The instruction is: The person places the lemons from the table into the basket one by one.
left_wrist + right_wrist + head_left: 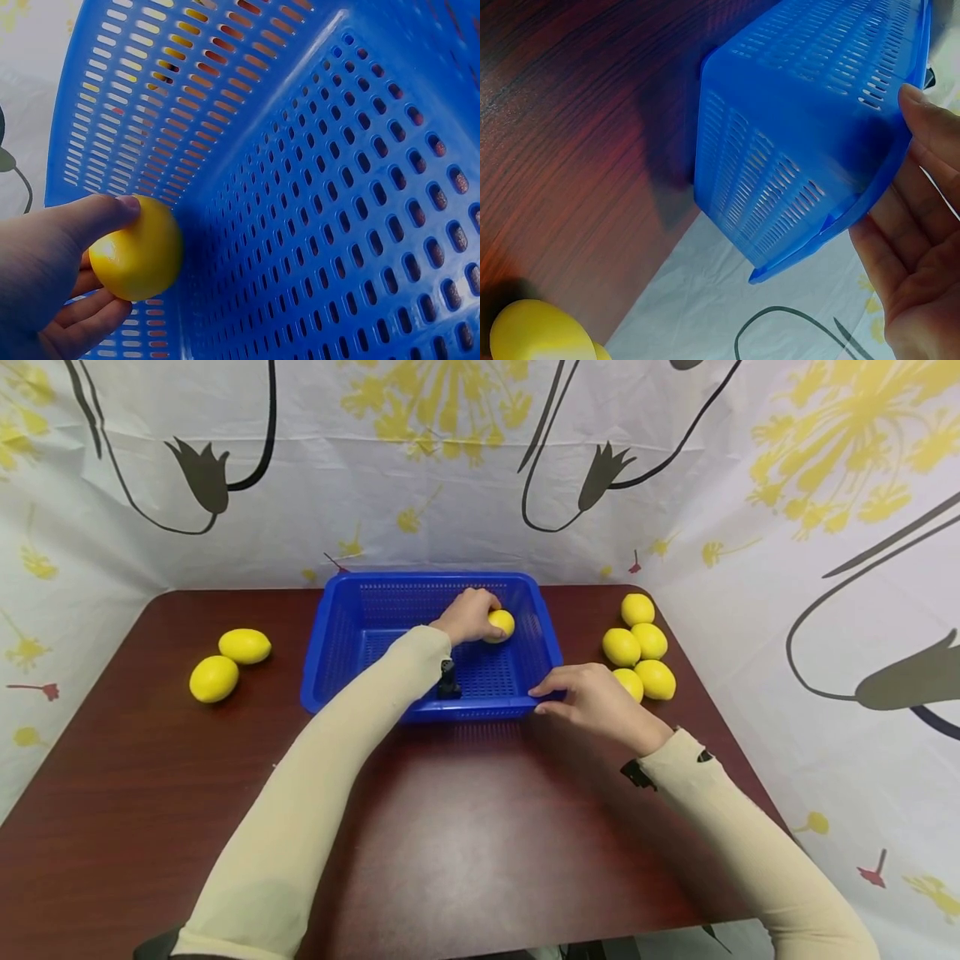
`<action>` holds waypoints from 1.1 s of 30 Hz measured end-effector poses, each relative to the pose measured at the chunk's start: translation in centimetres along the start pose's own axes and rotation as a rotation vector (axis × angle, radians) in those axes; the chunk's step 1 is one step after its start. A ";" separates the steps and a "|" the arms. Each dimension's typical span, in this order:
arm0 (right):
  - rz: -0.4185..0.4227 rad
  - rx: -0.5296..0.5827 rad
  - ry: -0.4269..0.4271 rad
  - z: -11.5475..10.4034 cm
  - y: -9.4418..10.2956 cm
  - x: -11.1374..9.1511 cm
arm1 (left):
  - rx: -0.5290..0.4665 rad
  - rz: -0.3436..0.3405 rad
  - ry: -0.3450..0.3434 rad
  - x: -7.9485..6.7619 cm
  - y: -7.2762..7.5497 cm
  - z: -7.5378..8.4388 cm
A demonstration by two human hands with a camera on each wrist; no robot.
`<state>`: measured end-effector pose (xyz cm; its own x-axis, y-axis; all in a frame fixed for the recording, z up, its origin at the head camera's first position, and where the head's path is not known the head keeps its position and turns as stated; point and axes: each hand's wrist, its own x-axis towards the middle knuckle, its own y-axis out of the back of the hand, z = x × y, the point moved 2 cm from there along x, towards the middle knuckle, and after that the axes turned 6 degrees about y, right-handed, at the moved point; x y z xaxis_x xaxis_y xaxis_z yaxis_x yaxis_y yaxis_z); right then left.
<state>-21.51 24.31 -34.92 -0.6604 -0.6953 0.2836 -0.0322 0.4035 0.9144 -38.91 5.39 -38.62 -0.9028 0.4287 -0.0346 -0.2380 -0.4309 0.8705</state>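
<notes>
Inside the blue plastic basket (420, 714), near its right end, my left hand (468, 614) holds a lemon (139, 251) between thumb and fingers. The left wrist view has the lemon close to the basket's slotted wall, over the perforated floor. My right hand (592, 702) grips the basket's rim at the near right corner; in the right wrist view the thumb (930, 124) lies on one side of the rim and the fingers (907, 217) on the other. No other lemon shows in the basket.
On the brown table (450, 827), several lemons (651, 642) are grouped right of the basket, close to my right hand. Two lemons (244, 646) lie to the left. A patterned white cloth (465, 485) hangs behind and along the sides.
</notes>
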 end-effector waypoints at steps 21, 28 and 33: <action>-0.011 -0.005 -0.017 0.0 0.0 0.0 | 0.022 -0.044 -0.013 -0.4 0.6 0.5; 0.003 0.006 -0.010 -0.1 -0.1 0.0 | 0.027 -0.054 -0.024 -0.5 1.3 0.9; 0.008 -0.004 -0.002 0.0 -0.1 0.0 | 0.023 -0.048 -0.031 -0.6 2.3 0.9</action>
<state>-21.48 24.31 -34.99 -0.6625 -0.6904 0.2906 -0.0237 0.4071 0.9131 -38.62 4.89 -36.16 -0.8788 0.4731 -0.0617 -0.2723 -0.3912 0.8791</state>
